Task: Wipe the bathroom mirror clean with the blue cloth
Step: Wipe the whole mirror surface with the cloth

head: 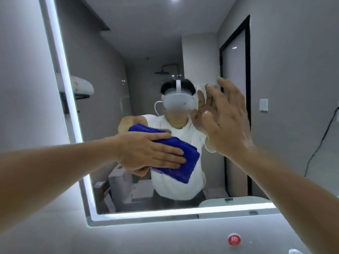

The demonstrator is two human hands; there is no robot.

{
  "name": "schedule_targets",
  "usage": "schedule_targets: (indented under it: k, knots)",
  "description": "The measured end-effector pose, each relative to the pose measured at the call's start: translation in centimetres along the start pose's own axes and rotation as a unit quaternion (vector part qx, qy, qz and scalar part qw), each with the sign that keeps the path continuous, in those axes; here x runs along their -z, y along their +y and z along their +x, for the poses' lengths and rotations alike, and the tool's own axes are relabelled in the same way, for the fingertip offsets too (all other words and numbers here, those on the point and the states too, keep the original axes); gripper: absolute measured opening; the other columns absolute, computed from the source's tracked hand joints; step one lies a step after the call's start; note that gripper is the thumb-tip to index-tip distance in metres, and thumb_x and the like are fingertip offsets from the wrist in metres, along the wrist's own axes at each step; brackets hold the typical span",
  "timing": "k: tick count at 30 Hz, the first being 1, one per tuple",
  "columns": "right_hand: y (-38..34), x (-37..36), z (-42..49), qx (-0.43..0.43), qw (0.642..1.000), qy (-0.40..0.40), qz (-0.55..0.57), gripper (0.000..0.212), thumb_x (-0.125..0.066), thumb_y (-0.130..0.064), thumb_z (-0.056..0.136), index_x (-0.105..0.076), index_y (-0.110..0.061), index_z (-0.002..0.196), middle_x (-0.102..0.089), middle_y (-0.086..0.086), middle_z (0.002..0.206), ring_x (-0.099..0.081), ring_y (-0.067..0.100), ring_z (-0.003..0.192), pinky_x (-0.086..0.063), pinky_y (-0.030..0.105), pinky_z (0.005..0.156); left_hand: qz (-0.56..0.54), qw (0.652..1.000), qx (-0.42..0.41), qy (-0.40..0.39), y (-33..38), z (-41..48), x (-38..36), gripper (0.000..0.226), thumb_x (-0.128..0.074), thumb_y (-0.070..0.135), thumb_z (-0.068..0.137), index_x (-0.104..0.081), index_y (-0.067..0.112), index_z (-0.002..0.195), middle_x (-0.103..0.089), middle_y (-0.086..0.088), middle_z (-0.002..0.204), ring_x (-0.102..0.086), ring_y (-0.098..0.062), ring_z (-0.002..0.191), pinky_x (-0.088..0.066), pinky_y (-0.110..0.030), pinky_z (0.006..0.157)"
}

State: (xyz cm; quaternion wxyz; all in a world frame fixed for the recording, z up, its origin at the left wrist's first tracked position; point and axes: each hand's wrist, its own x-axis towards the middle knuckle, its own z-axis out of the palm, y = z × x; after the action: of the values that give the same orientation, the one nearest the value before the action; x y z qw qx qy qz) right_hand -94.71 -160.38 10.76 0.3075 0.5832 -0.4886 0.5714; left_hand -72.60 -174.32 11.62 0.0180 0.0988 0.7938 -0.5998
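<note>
Head: left hand (152, 153) presses cloth (185, 162) at mirror (113, 74) centre.

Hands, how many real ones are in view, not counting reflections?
2. The left hand presses the blue cloth flat against the mirror at centre; the right hand, spread open, is at the glass upper right.

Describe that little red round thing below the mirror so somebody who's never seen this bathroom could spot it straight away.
Find the wall mirror with the glowing white edge. Follow its lit bottom edge rightward, then look beneath it on the grey surface. There sits a small round red disc bearing a white character, the only red thing in view; the cloth on the glass is blue.
</note>
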Motion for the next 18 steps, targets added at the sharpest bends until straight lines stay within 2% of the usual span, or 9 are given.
schedule_targets:
  k: [4,6,8,10,12,15,16,18]
  knots:
    - [-0.2,-0.2,2.8,-0.013,1.0,-0.004,0.002,0.053,-0.044,-0.024,0.084,-0.047,-0.012,0.136,-0.032,0.004,0.15,-0.026,0.018,0.138,-0.026,0.042,0.114,0.053,0.992,0.11,0.019,-10.0,-0.9,3.7,0.069,-0.043,0.038,0.095,-0.019,0.021,0.157,-0.018,0.0,0.164,-0.009,-0.02,0.153,-0.011,-0.052,0.122]
    - [0.3,-0.1,4.3,-0.01,1.0,0.004,0.001,0.051,-0.049,-0.022,0.085,-0.046,-0.014,0.135,-0.031,0.003,0.15,-0.026,0.018,0.138,-0.026,0.043,0.114,0.083,0.975,0.197,0.051,-14.0,-0.9,5.2,0.068,-0.038,0.043,0.096,-0.016,0.019,0.157,-0.017,-0.003,0.164,-0.013,-0.022,0.152,-0.014,-0.051,0.121]
    - [0.9,0.3,5.8,-0.007,0.999,0.034,0.003,0.05,-0.054,-0.02,0.085,-0.046,-0.015,0.134,-0.031,0.002,0.149,-0.027,0.018,0.136,-0.027,0.043,0.113,0.084,0.935,0.334,0.087,-17.2,-0.4,6.4,0.072,-0.036,0.048,0.094,-0.016,0.018,0.156,-0.019,-0.005,0.164,-0.015,-0.022,0.152,-0.014,-0.048,0.122]
    - [1.5,0.9,7.0,-0.003,0.998,0.065,0.01,0.053,-0.05,-0.024,0.082,-0.047,-0.017,0.135,-0.031,0.0,0.148,-0.027,0.015,0.135,-0.027,0.038,0.111,0.06,0.872,0.472,0.112,-19.2,0.4,7.0,0.075,-0.036,0.049,0.092,-0.012,0.02,0.157,-0.015,-0.003,0.165,-0.01,-0.018,0.152,-0.013,-0.047,0.122]
    - [2.0,1.5,7.6,0.006,0.997,0.08,0.012,0.056,-0.046,-0.026,0.08,-0.047,-0.018,0.136,-0.032,-0.002,0.149,-0.026,0.012,0.135,-0.027,0.035,0.11,0.034,0.812,0.566,0.135,-19.5,1.7,7.2,0.076,-0.034,0.048,0.09,-0.012,0.019,0.157,-0.011,-0.001,0.166,-0.006,-0.017,0.152,-0.014,-0.048,0.121]
    - [2.5,2.1,7.5,0.008,0.996,0.09,0.015,0.058,-0.046,-0.024,0.08,-0.048,-0.017,0.137,-0.033,0.0,0.149,-0.025,0.011,0.136,-0.025,0.034,0.111,0.012,0.745,0.647,0.162,-16.7,4.5,7.1,0.077,-0.033,0.043,0.089,-0.012,0.014,0.157,-0.01,-0.004,0.166,-0.006,-0.02,0.153,-0.016,-0.049,0.121]
    - [2.6,2.2,7.3,0.002,0.996,0.088,0.02,0.058,-0.046,-0.024,0.079,-0.048,-0.018,0.137,-0.032,-0.001,0.15,-0.023,0.009,0.136,-0.023,0.031,0.111,0.004,0.735,0.656,0.169,-14.9,5.3,6.7,0.077,-0.036,0.041,0.09,-0.012,0.013,0.157,-0.01,-0.004,0.166,-0.006,-0.021,0.153,-0.017,-0.05,0.121]
    - [2.8,2.4,6.8,-0.003,0.996,0.081,0.03,0.059,-0.045,-0.025,0.079,-0.047,-0.02,0.138,-0.03,-0.005,0.15,-0.021,0.002,0.134,-0.019,0.025,0.108,-0.008,0.749,0.642,0.164,-10.2,7.2,5.3,0.078,-0.041,0.038,0.091,-0.01,0.013,0.158,-0.007,-0.005,0.166,-0.005,-0.022,0.153,-0.018,-0.051,0.121]
